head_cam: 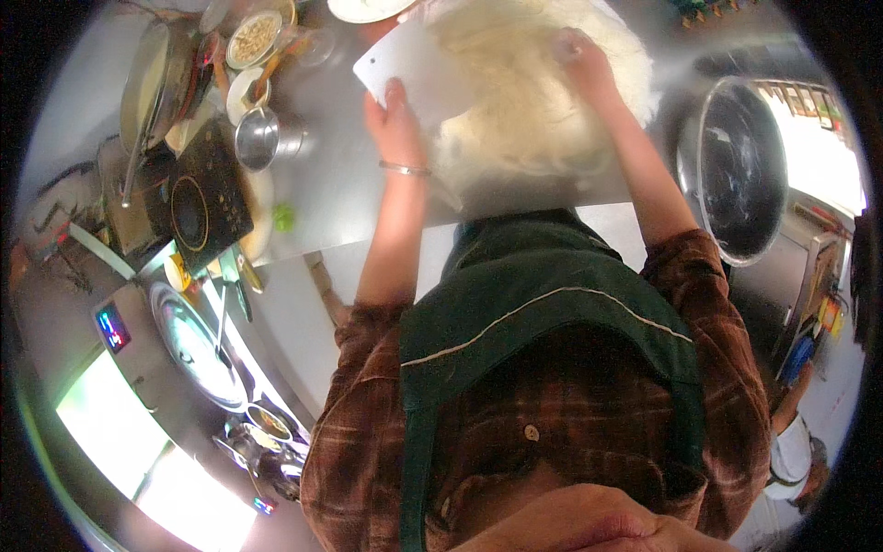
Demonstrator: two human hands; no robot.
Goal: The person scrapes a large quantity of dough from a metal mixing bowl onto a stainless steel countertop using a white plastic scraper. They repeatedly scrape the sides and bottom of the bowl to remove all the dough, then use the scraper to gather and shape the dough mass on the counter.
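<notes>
My left hand (pixel 397 127) is closed on a flat white dough scraper (pixel 417 72), its far edge blurred against a mass of pale dough (pixel 517 110) and flour. The dough spreads over the steel worktable (pixel 331 186). At the upper right of the dough, my right hand (pixel 586 62) rests on or just above it with bent fingers. Whether that hand grips any dough cannot be told.
To the right stands a large metal bowl (pixel 741 169) with whitish residue. At the left are a small steel bowl (pixel 256 138), a bowl of pale pieces (pixel 254 41), an induction cooker (pixel 200 200) and a large pan (pixel 148 90). Another person (pixel 790 455) is at lower right.
</notes>
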